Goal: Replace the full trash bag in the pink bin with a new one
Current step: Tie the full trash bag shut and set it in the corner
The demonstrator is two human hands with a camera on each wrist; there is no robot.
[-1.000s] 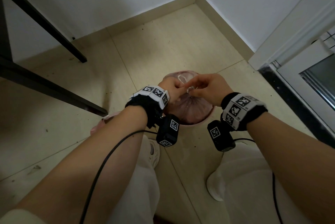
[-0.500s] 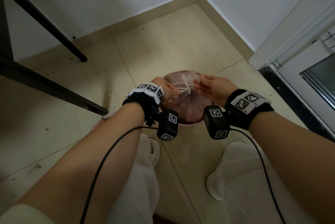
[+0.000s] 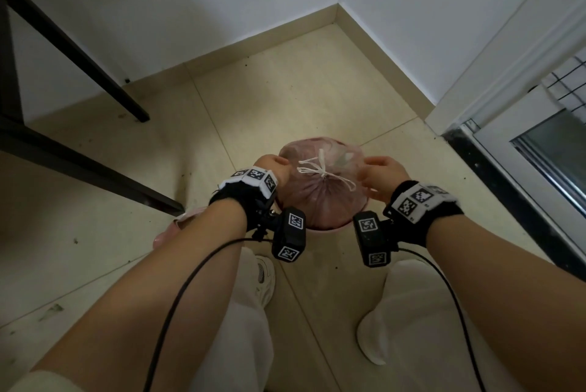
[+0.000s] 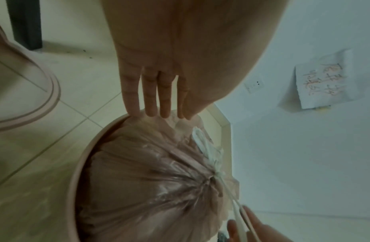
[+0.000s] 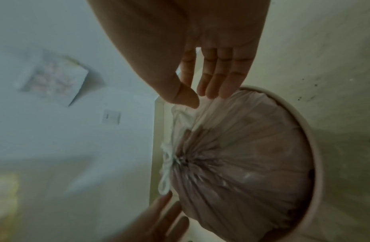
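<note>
The full trash bag point(image 3: 323, 198), pinkish and translucent, sits inside the pink bin point(image 4: 76, 172), its neck gathered and tied shut with a white drawstring point(image 3: 320, 169) knotted on top. The left hand point(image 3: 276, 166) has straight fingers point(image 4: 151, 98) with their tips touching the bag at the bin's rim; the right hand point(image 3: 380, 174) hangs relaxed and unclenched at the bag's opposite side, gripping nothing. On the tiled floor point(image 3: 285, 100) to the left lies the bin's pink lid point(image 4: 24, 91), near a black table leg point(image 3: 95, 65).
</note>
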